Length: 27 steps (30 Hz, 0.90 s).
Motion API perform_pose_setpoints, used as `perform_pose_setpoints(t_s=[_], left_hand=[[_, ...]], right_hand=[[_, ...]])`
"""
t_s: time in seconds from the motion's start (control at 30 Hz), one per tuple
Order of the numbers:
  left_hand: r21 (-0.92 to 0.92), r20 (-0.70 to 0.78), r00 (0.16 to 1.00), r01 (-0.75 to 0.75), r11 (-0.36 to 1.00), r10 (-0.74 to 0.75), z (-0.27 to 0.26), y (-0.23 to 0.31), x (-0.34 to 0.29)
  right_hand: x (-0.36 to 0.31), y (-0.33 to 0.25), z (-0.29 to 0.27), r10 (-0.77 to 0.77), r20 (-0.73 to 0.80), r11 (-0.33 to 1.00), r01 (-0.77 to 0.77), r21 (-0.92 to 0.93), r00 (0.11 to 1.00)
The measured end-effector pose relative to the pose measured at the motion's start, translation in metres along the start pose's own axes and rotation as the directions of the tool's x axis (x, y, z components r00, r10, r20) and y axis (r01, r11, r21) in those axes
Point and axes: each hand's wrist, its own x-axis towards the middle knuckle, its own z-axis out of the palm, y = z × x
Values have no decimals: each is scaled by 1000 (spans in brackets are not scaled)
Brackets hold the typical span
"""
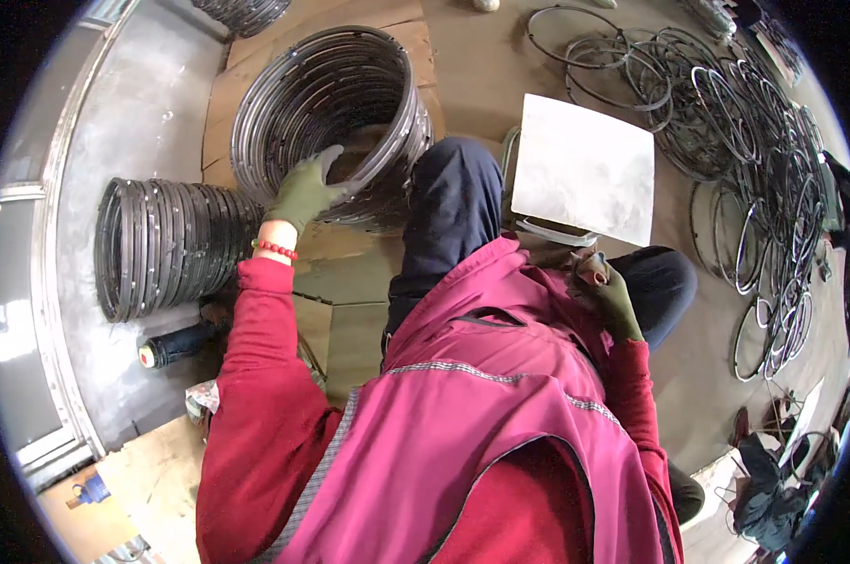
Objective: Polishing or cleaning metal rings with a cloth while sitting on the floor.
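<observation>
My left hand [307,191], in an olive-green glove, is at the near rim of a large stack of black rings [246,141]. Its thumb and fingers lie on either side of the top ring's edge; the other fingers are partly hidden. My right hand [615,299], gloved the same way, is drawn in by my right thigh, just below a white-topped stool [584,169]. Its fingers are curled together around a small brownish thing [589,270] that I cannot make out.
Beside the wall at left, another stack of black rings [166,244] lies on its side, with a dark cylindrical object [176,345] below it. A large tangled heap of rings [763,188] covers the floor at right. Cardboard [227,103] lies under the big stack.
</observation>
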Motion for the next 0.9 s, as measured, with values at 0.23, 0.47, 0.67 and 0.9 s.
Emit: perform_pose_setpoints(t_s=[0.23, 0.47, 0.67, 0.9], left_hand=[[78, 547, 811, 200, 977, -210, 1, -15, 9], [193, 468, 833, 228, 954, -294, 1, -10, 5], [206, 457, 846, 201, 958, -275, 3, -17, 1], [175, 446, 849, 227, 958, -283, 5, -14, 0]], right_hand=[[-3, 16, -8, -23, -41, 998, 21, -59, 999], [0, 14, -7, -23, -5, 999, 23, -30, 1000], [1, 23, -9, -26, -56, 989, 18, -148, 998], [2, 23, -10, -14, -49, 990, 7, -143, 999]])
